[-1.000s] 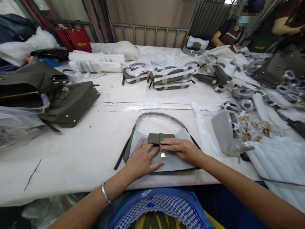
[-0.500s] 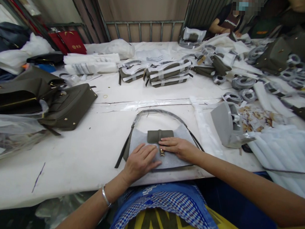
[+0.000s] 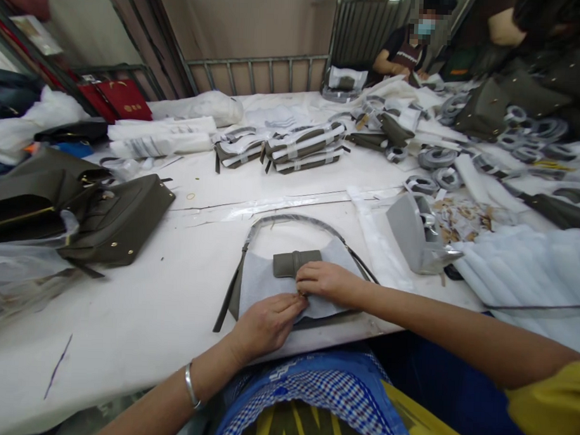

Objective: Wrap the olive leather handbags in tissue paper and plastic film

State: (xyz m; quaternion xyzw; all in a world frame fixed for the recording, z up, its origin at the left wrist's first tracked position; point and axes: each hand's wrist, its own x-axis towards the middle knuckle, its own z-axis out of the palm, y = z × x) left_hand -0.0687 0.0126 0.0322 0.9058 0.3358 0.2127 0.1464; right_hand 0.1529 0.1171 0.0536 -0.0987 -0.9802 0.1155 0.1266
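Note:
An olive-green handbag (image 3: 249, 289) lies flat before me at the table's near edge. Pale tissue paper (image 3: 262, 277) covers its front, and its wrapped handle (image 3: 294, 219) arches away from me. The green flap (image 3: 284, 264) shows above the paper. My left hand (image 3: 270, 321) comes in from below, its fingertips closed at the gold clasp under the flap. Meeting it from the right, my right hand (image 3: 328, 283) has its fingers bent and closed on the same clasp. The fingers of both hands hide nearly all of the clasp.
Larger green bags (image 3: 123, 218) stand at the left. Wrapped bags (image 3: 304, 145) are stacked farther back. To the right are a grey tape dispenser (image 3: 406, 231), foam sheets (image 3: 530, 270) and coiled straps (image 3: 437, 158). A co-worker (image 3: 405, 53) sits at the far right.
My left hand has gone from lying flat on the paper to pinching at the clasp. My right fingers have curled in, covering the clasp. The view has shifted slightly.

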